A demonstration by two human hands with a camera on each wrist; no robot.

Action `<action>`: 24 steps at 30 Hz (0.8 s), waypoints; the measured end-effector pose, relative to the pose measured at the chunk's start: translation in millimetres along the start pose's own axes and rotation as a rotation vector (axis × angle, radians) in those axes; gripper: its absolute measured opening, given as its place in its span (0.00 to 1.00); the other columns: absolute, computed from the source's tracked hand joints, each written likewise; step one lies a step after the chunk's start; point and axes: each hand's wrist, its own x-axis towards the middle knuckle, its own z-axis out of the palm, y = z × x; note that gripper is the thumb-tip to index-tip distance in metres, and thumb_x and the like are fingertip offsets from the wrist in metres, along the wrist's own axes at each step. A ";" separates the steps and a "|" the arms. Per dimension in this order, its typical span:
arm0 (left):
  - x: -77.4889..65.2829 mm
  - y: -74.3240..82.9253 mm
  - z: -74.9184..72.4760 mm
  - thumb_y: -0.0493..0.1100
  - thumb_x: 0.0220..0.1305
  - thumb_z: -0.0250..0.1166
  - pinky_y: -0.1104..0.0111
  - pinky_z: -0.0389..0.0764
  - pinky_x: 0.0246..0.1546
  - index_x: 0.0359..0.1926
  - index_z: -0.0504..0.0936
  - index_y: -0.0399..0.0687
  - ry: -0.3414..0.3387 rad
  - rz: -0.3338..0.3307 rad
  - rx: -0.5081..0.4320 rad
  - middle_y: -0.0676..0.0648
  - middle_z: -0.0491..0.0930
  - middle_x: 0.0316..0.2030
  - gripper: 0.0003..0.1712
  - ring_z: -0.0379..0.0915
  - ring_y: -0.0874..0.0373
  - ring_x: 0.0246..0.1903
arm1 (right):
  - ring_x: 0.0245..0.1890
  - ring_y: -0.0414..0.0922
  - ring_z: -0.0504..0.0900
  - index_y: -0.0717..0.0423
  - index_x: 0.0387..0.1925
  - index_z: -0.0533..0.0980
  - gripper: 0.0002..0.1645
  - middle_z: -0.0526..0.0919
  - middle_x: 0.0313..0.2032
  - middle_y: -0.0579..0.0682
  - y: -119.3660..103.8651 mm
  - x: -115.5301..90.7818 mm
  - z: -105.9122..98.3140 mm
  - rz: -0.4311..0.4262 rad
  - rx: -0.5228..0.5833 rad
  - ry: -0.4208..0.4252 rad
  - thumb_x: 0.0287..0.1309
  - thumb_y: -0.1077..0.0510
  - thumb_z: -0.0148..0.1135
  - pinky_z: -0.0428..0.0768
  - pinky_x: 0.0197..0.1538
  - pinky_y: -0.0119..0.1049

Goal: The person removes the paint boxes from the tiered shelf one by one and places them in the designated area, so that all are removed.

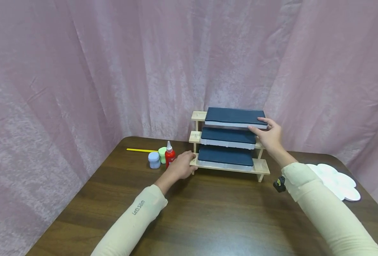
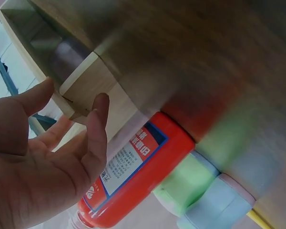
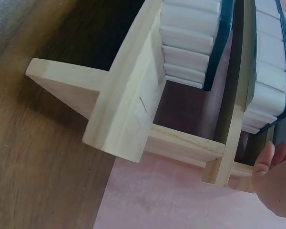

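Note:
A stepped wooden rack (image 1: 261, 166) with three shelves holds three white boxes with dark blue lids, one per shelf. My right hand (image 1: 270, 135) grips the right end of the top box (image 1: 233, 115), fingers on the lid and thumb at the front side. Below it lie the middle box (image 1: 228, 136) and the bottom box (image 1: 225, 155). My left hand (image 1: 182, 165) pinches the left end of the bottom shelf; in the left wrist view its thumb meets the wood (image 2: 97, 83). Right beside that hand stands a red bottle (image 2: 145, 167) with a pointed white nozzle.
Left of the bottle are a light blue jar (image 1: 154, 160), a green jar (image 1: 162, 154) and a yellow stick (image 1: 140, 150). A white flower-shaped palette (image 1: 339, 181) lies at the table's right, partly behind my right sleeve. A pink curtain (image 1: 163, 71) hangs behind the brown table (image 1: 208, 213).

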 end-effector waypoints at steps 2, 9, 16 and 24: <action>0.8 -0.4 -0.4 0.48 0.64 0.68 0.49 0.69 0.63 0.64 0.75 0.46 -0.011 -0.004 -0.004 0.41 0.66 0.70 0.29 0.64 0.45 0.67 | 0.19 0.33 0.72 0.57 0.61 0.76 0.34 0.81 0.40 0.55 0.9 -0.8 -0.2 -0.008 0.003 0.008 0.53 0.52 0.76 0.74 0.24 0.23; 2.2 -1.4 -2.1 0.47 0.64 0.69 0.50 0.69 0.64 0.64 0.75 0.43 -0.025 -0.009 -0.039 0.41 0.68 0.68 0.30 0.65 0.45 0.66 | 0.16 0.35 0.67 0.56 0.57 0.79 0.31 0.68 0.15 0.42 1.5 -6.1 0.6 -0.051 0.015 0.055 0.51 0.52 0.77 0.68 0.19 0.26; 3.1 -3.0 0.3 0.47 0.63 0.69 0.51 0.70 0.63 0.63 0.76 0.43 -0.011 -0.009 -0.061 0.38 0.68 0.66 0.29 0.64 0.44 0.65 | 0.16 0.33 0.66 0.69 0.53 0.79 0.27 0.69 0.16 0.46 -33.2 -26.4 -1.2 -0.107 0.038 0.088 0.51 0.63 0.75 0.68 0.20 0.24; 6.0 -7.6 2.7 0.48 0.63 0.70 0.52 0.74 0.58 0.63 0.76 0.44 -0.004 -0.042 -0.108 0.38 0.76 0.56 0.29 0.69 0.45 0.55 | 0.17 0.34 0.70 0.70 0.51 0.79 0.26 0.73 0.20 0.46 -34.8 -32.7 -7.7 -0.161 0.057 0.083 0.51 0.64 0.75 0.69 0.21 0.23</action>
